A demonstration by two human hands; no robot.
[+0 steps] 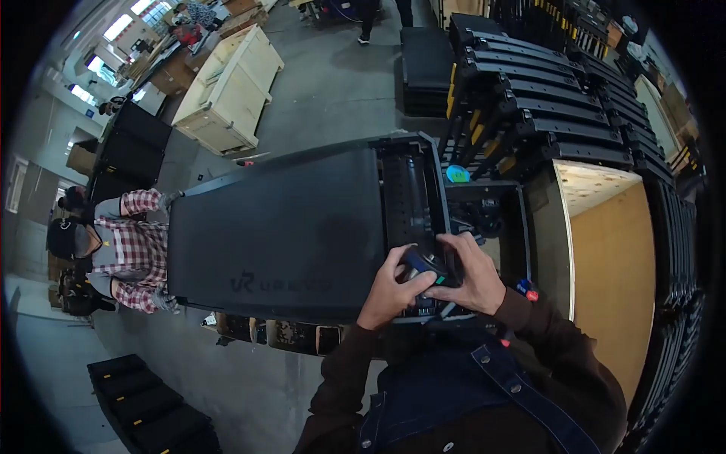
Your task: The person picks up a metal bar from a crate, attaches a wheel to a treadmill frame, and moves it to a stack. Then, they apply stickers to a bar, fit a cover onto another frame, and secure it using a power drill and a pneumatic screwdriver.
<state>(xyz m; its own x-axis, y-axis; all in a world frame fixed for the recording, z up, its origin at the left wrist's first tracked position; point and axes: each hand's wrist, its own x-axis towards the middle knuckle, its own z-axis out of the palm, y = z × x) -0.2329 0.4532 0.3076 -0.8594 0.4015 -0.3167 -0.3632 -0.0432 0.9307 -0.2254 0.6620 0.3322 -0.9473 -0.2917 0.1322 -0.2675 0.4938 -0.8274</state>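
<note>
A small dark rounded part (420, 262) with a blue area and a green patch is gripped between my two hands, above the near right end of the deck; I cannot make out its exact kind. My left hand (395, 290) closes round its left side with the thumb across it. From the right, my right hand (475, 274) curls its fingers over the top. Below them lies a treadmill deck (280, 219) with a black belt and a worn logo. Its uncovered end bay (403, 181) holds a dark roller-like part, partly hidden by my hands.
A co-worker (125, 250) in a checked shirt and gloves holds the deck's far end. Right of the deck stand a black bin (522, 219) of parts, a wooden crate (612, 242) and stacked black frames (544, 98). A pale crate (227, 91) sits behind; black panels (155, 408) lie lower left.
</note>
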